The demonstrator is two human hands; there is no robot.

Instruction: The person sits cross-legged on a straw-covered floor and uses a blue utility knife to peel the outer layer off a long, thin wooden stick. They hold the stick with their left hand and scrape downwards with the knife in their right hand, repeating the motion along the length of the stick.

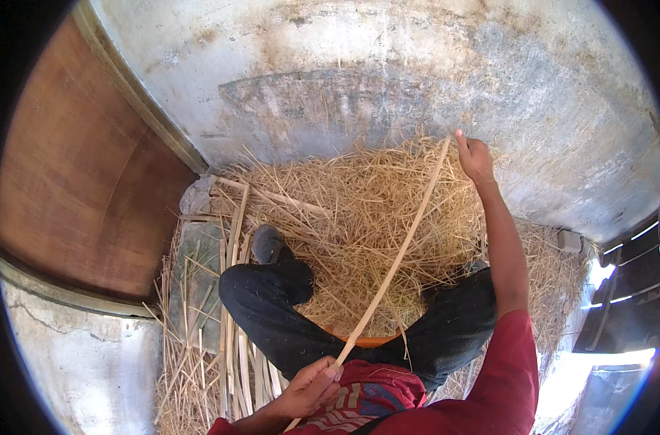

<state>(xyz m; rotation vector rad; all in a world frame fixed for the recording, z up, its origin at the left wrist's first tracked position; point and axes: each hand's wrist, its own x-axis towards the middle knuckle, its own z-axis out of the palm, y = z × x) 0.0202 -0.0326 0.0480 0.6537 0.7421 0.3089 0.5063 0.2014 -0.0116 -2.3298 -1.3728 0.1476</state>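
Note:
A long, pale strip of split bamboo or wood (397, 264) runs slantwise from my lap up toward the wall. My left hand (315, 388) is closed around its lower part, close to my red shirt. My right hand (477, 158) is stretched far forward beside the strip's upper end, fingers curled and thumb pointing up. A narrow gap seems to show between thumb and strip; whatever the curled fingers hold, if anything, is hidden. Beneath the strip, a heap of straw-coloured shavings (366, 196) fills the space between my legs.
Several cut strips (228, 312) lie left of my bent leg, partly by a grey slab (199, 275). A stained wall (344, 87) stands ahead, a brown wooden panel (84, 167) at left. An orange edge (377, 341) shows under the shavings; a small block (569, 241) sits right.

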